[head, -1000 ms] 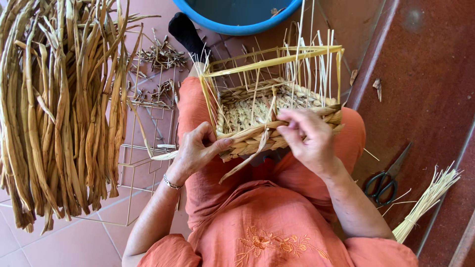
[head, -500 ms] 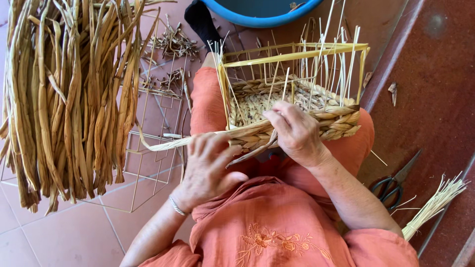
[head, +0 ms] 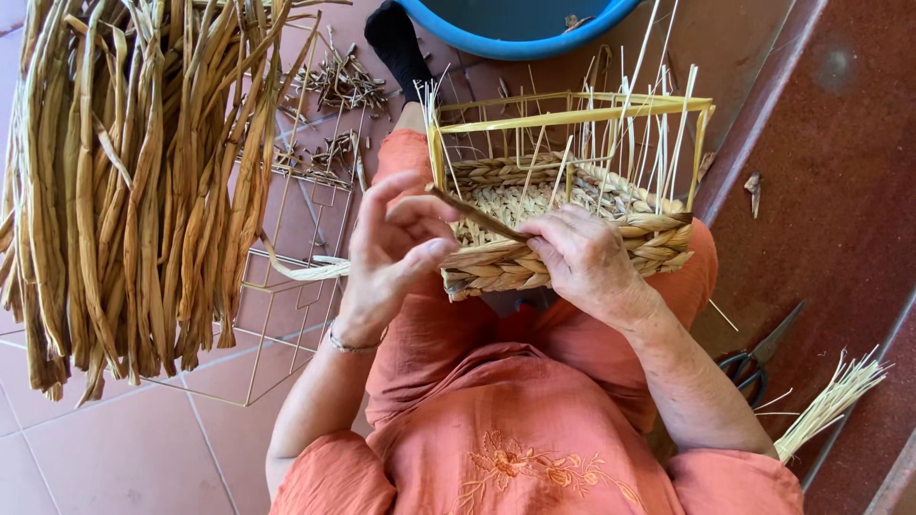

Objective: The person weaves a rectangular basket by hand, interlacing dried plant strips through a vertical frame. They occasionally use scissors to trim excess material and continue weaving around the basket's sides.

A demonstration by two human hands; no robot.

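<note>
A half-woven straw basket [head: 611,215] on a yellow wire frame rests on my lap, its thin upright stakes sticking up. My right hand [head: 577,257] presses on the basket's near woven wall and pinches a brown dried leaf strand [head: 477,217] there. My left hand [head: 396,243] is raised just left of the basket, fingers curled around the same strand, which trails left and down as a pale strip [head: 305,272].
A thick bundle of dried leaves [head: 134,181] lies on the tiled floor at left. An empty wire frame [head: 286,315] lies beside it, with cut scraps [head: 339,81] behind. A blue basin [head: 520,24] is at top. Scissors [head: 759,358] and a pale straw bundle [head: 830,396] lie at right.
My left hand has lifted from below the basket's corner to its left side, drawing the strand up. The right hand has stayed on the near wall.
</note>
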